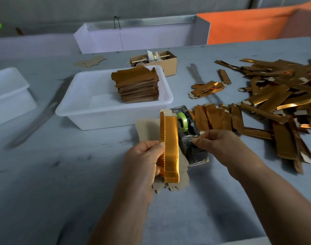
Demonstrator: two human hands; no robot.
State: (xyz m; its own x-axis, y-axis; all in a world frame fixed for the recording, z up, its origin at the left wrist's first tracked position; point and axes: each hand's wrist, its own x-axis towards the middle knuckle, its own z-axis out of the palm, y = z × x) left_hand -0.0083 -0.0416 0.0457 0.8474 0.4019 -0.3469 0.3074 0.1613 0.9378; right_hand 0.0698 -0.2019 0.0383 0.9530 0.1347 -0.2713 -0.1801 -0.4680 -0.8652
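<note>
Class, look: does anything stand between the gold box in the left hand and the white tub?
Nothing visible does. The left hand grips the gold box near the white tub; only flat beige card lies between. The right hand pinches tape at the dispenser.

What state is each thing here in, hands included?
Left hand: gripping the gold carton.
Gold carton: folded up, far end flap open.
Right hand: pinching the tape end at the tape dispenser.
Tape dispenser: on the table, green roll loaded.
White tub: open, holds a stack of flat blanks.
Cardboard box: open-topped.
Gold carton pile: loose, scattered.
</note>
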